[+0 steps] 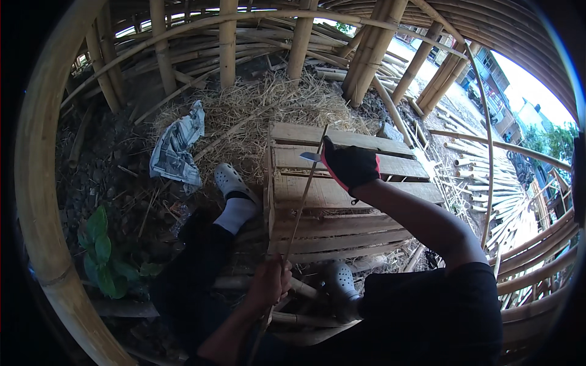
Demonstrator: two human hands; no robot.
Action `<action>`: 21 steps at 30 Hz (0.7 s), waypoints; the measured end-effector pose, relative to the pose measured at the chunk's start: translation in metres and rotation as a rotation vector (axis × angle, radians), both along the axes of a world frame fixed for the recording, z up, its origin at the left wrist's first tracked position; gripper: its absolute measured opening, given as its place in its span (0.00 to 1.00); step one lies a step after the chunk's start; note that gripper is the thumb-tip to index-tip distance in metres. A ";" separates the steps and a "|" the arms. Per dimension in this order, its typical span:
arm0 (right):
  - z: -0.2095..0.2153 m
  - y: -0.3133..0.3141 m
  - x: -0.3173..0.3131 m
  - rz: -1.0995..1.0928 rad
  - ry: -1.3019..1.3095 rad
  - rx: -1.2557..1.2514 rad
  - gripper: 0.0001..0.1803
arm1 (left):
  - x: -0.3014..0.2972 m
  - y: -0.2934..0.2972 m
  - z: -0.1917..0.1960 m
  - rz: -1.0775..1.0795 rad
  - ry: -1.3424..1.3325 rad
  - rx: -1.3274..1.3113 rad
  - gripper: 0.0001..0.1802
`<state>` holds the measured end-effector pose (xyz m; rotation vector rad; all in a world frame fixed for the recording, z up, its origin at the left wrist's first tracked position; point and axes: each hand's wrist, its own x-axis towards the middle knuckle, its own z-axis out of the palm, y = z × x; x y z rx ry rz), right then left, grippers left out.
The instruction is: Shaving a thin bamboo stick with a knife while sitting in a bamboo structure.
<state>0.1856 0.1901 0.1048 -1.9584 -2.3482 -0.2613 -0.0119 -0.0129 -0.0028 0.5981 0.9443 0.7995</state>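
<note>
A long, thin bamboo strip (303, 204) slants from my lap up over a slatted wooden crate (357, 194). My bare left hand (270, 284) is closed round the strip low down, in front of the crate's near side. Above the slats, my right hand (355, 168), in a black glove with red trim, is closed on a knife (309, 157). The short blade points left and crosses the strip near its upper end; the knife's handle is hidden inside the glove. The gloved thumb or a finger lies close to the strip's tip, and I cannot tell whether it presses on it.
My feet, in grey clogs (235, 183), stand left of and before the crate. Crumpled newspaper (178, 148) lies on straw (256, 116) at the far left. A thick bamboo pole (52, 244) curves down the left edge. Cut bamboo poles (482, 195) lie at right.
</note>
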 end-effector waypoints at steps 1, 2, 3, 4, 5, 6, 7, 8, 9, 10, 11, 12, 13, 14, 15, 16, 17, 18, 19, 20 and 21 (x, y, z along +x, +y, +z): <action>0.005 -0.001 -0.004 -0.075 0.028 -0.013 0.37 | 0.000 -0.001 -0.001 -0.004 -0.002 -0.004 0.26; 0.001 -0.013 -0.010 0.004 -0.016 -0.049 0.38 | 0.000 0.000 0.000 0.003 -0.003 -0.002 0.26; -0.008 -0.032 -0.017 0.077 -0.062 -0.085 0.38 | 0.001 0.001 0.001 0.007 0.022 -0.017 0.27; -0.015 -0.046 -0.021 0.062 -0.025 -0.235 0.35 | 0.002 0.001 0.002 0.004 0.045 -0.032 0.27; -0.017 -0.062 -0.028 0.161 -0.037 -0.202 0.35 | 0.000 0.000 0.001 0.002 0.049 -0.031 0.27; -0.015 -0.059 -0.026 0.213 -0.079 -0.136 0.35 | -0.003 0.000 0.000 -0.013 0.040 -0.003 0.27; -0.010 -0.052 -0.023 0.266 -0.121 -0.069 0.36 | -0.005 0.000 -0.001 -0.029 0.030 0.024 0.28; -0.004 -0.035 -0.018 0.193 -0.108 -0.069 0.34 | -0.005 -0.001 -0.002 -0.030 0.032 0.020 0.28; 0.000 -0.014 -0.012 0.122 -0.097 -0.066 0.32 | -0.004 0.001 -0.001 -0.029 0.008 0.011 0.28; -0.001 -0.002 -0.006 0.057 -0.100 -0.052 0.26 | -0.002 0.001 -0.002 -0.029 -0.018 0.000 0.28; -0.003 -0.009 -0.006 0.058 -0.104 -0.054 0.26 | 0.000 0.001 -0.002 -0.028 -0.022 -0.002 0.28; -0.007 -0.024 -0.013 0.123 -0.137 -0.038 0.24 | -0.001 0.001 -0.002 -0.022 -0.010 -0.016 0.28; -0.011 -0.040 -0.021 0.187 -0.170 -0.022 0.23 | -0.002 0.001 -0.002 -0.016 0.003 -0.031 0.28; -0.004 -0.060 -0.031 0.171 -0.176 -0.238 0.23 | -0.001 0.001 0.000 -0.018 0.000 -0.028 0.28; -0.015 -0.079 -0.030 0.308 -0.175 -0.138 0.22 | 0.000 -0.001 0.002 -0.009 0.022 -0.014 0.28; -0.017 -0.072 -0.029 0.275 -0.173 -0.164 0.22 | 0.000 -0.001 0.003 0.001 0.044 0.000 0.28; -0.016 -0.062 -0.028 0.236 -0.169 -0.192 0.22 | -0.001 0.000 0.004 -0.007 0.047 0.000 0.28; -0.008 -0.050 -0.025 0.241 -0.180 -0.109 0.22 | -0.001 0.001 0.006 -0.011 0.015 -0.017 0.26; 0.000 -0.035 -0.018 0.246 -0.191 -0.024 0.23 | -0.002 0.001 0.007 -0.015 -0.017 -0.034 0.25; 0.005 -0.018 -0.013 0.268 -0.214 0.148 0.24 | -0.001 0.000 0.007 -0.013 -0.017 -0.037 0.25; 0.002 -0.012 -0.009 0.206 -0.197 0.120 0.25 | 0.000 0.000 0.006 -0.010 -0.025 -0.026 0.25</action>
